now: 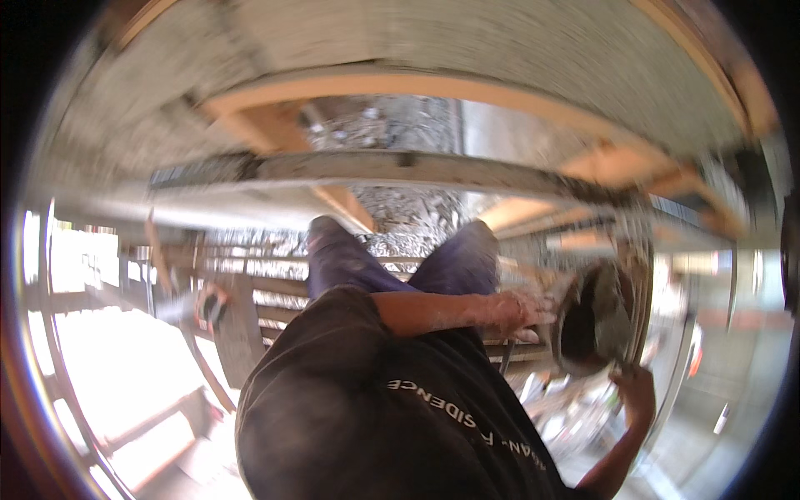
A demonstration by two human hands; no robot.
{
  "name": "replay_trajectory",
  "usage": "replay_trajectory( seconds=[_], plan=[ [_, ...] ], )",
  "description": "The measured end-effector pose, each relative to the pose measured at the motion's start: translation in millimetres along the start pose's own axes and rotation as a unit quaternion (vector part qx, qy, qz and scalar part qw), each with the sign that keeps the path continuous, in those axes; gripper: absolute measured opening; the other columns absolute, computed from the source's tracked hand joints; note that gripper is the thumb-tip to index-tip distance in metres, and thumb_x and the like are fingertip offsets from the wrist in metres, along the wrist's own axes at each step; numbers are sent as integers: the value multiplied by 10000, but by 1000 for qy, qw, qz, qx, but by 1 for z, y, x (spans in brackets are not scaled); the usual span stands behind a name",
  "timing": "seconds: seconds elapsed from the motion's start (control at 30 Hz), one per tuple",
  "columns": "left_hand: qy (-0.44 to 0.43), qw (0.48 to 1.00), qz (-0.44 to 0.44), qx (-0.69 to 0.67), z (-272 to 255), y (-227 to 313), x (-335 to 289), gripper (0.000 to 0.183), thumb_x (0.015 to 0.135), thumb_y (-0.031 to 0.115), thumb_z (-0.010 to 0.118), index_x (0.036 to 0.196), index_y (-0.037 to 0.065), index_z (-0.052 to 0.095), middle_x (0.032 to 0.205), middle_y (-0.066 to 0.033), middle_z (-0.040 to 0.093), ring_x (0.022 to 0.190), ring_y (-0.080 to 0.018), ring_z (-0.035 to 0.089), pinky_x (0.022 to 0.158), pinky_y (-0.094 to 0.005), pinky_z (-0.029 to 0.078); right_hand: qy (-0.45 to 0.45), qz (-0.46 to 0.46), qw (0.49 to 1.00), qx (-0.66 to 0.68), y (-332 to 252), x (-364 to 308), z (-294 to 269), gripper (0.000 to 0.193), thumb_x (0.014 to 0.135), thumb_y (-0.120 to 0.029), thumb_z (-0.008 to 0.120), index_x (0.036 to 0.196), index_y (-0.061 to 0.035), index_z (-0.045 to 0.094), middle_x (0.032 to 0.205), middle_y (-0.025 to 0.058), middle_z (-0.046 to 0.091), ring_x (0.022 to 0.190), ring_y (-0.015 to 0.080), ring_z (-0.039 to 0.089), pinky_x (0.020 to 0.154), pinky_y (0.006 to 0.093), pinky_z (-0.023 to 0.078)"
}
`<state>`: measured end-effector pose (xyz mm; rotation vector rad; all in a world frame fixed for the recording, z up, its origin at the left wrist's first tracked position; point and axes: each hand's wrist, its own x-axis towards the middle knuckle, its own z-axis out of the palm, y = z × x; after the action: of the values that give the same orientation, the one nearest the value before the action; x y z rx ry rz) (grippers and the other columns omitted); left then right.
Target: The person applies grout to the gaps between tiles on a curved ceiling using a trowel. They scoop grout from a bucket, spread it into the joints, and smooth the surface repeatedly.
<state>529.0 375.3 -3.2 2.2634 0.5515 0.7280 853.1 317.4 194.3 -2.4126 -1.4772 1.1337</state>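
Observation:
On the right, a round grey bucket (615, 321) is tilted on its side, its dark opening turned toward my left hand. Grey crust, like mortar, coats its wall. My right hand (637, 393) grips the bucket's lower edge, the forearm rising from the lower right. Across the front of my body reaches my left arm. My left hand (523, 313), dusted whitish, is just short of the opening with its fingers stretched out and apart, holding nothing. Motion blur hides the finer details of the fingers and what lies inside the bucket.
A crusted wooden beam (400, 169) runs crosswise ahead, before orange-brown timber framing (467, 87) and a grey wall surface (500, 37). Slatted planks (279, 287) lie around my legs. An orange-and-black tool (212, 307) is at left. Blurred clutter (575, 417) shows below the bucket.

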Motion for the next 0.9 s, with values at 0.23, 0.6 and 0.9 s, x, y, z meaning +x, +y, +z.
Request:
replay_trajectory(
  seconds=[0.23,0.6,0.9],
  plan=[
    [521,780,-301,-172,-133,-7,-124,415,955,385,510,1189,58,608,1193,-171,612,1067,-261,596,951,-327,430,-40,-211,964,-158,-197,-18,26,215,731,-125,687,875,9,601,689,68,561,582,135,518,539,296,428],
    [888,416,37,-193,-385,-13,-295,731,986,556,158,1444,-1,270,1487,-188,308,1407,-293,236,1155,-407,126,-156,-540,734,-380,-521,-111,176,334,775,-214,696,988,39,650,683,124,591,596,152,535,576,318,447],
    [890,339,129,-278,-423,-14,-282,758,980,572,197,1467,-8,209,1527,-154,235,1392,-250,261,1149,-348,179,-177,-457,779,-392,-657,-159,272,258,873,-253,603,765,-25,544,651,73,596,478,112,560,440,259,440]
  ],
)
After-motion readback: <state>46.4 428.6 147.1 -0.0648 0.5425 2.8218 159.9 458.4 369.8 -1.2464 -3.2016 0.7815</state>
